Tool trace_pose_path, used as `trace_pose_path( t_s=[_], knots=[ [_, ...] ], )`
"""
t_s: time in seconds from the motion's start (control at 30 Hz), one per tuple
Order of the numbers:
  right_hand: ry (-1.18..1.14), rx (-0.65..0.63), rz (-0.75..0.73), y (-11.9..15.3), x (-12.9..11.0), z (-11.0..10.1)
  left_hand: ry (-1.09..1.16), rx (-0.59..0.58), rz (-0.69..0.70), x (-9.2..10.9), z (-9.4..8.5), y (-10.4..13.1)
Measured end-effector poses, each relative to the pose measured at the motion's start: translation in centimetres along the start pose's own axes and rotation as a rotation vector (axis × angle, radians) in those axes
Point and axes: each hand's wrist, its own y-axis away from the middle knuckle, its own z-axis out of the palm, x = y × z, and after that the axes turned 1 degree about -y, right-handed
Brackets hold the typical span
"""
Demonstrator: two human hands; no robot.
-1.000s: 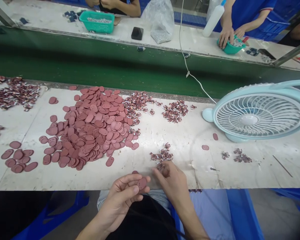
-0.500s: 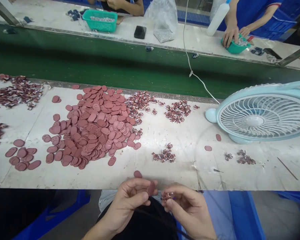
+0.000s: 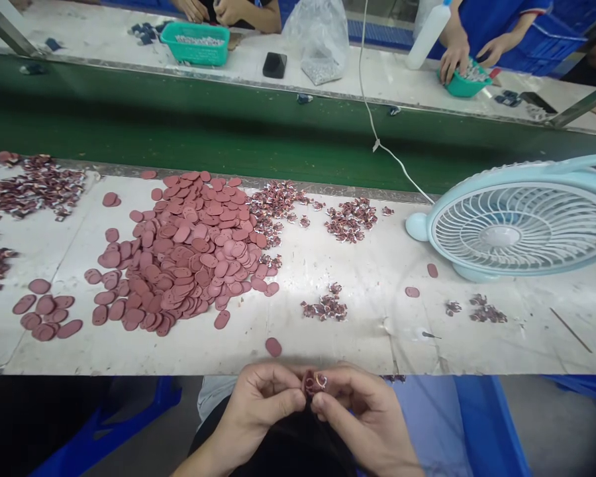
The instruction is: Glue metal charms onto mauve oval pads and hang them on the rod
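At the table's front edge, my left hand (image 3: 263, 405) pinches a dull-red oval disc (image 3: 307, 385) between thumb and fingers. My right hand (image 3: 365, 409) has a small brown-and-white shaped piece (image 3: 320, 382) in its fingertips, held against the disc. Fingers cover much of both parts, so whether they are joined cannot be told. Just beyond my hands lies a single red disc (image 3: 273, 346). A large heap of the same discs (image 3: 189, 258) spreads out to the left. Straight ahead sits a small cluster of brown pieces (image 3: 326, 308).
More brown pieces lie in a group (image 3: 351, 220) farther back and in a pile (image 3: 44, 185) at far left. A light-blue fan (image 3: 501, 235) rests at the right, its white cable (image 3: 402, 165) crossing the green channel (image 3: 179, 132). Across it, other people work near green baskets (image 3: 196, 56).
My hands have come together, bringing the disc and the brown piece into contact. The lone disc beyond my left hand now shows fully.
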Motion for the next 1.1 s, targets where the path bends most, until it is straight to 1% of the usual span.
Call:
trace_pose_path(
  t_s=[0.1, 0.2, 0.3, 0.43, 0.53, 0.6, 0.63, 0.7, 0.77, 0.83, 0.87, 0.93, 1.0, 1.1],
  knots=[
    [-0.085, -0.017, 0.042, -0.2, -0.1, 0.1, 0.005, 0.014, 0.017, 0.0, 0.2, 0.1],
    [-0.112, -0.009, 0.032, -0.2, 0.1, 0.2, 0.018, 0.008, 0.016, 0.1, 0.4, 0.1],
    [-0.116, 0.019, 0.008, 0.0, 0.6, 0.0, 0.012, 0.005, 0.007, 0.1, 0.6, 0.0],
    [-0.139, 0.043, 0.021, -0.1, 1.5, 0.1, -0.031, 0.048, 0.018, -0.1, 0.9, -0.3],
    [-0.182, 0.097, 0.044, 0.0, 2.5, 0.0, -0.090, 0.069, 0.025, -0.1, 0.6, -0.3],
    [-0.229, 0.177, 0.053, 0.5, 3.3, -0.7, -0.201, 0.119, 0.073, 0.2, -0.2, -0.2],
    [-0.254, 0.238, 0.045, 0.9, 3.8, -1.3, -0.304, 0.156, 0.116, 0.5, -0.7, -0.2],
    [-0.288, 0.411, 0.017, 2.0, 4.8, -3.3, -0.573, 0.262, 0.235, 1.1, -1.9, -0.2],
    [-0.285, 0.615, 0.014, 3.2, 5.5, -5.8, -0.855, 0.361, 0.336, 1.7, -3.0, -0.4],
    [-0.266, 0.796, 0.030, 4.5, 6.1, -8.6, -1.069, 0.419, 0.395, 2.0, -3.6, -0.8],
    [-0.258, 0.862, 0.032, 5.1, 6.4, -10.0, -1.155, 0.431, 0.414, 1.9, -3.7, -1.1],
    [-0.236, 0.965, 0.024, 6.2, 7.2, -12.8, -1.304, 0.415, 0.459, 1.5, -3.9, -1.5],
    [-0.198, 1.054, 0.017, 7.2, 8.2, -15.4, -1.433, 0.359, 0.507, 0.8, -4.3, -1.7],
    [-0.095, 1.173, 0.033, 8.0, 10.7, -18.7, -1.568, 0.287, 0.565, 0.0, -5.2, -2.1]
  ],
)
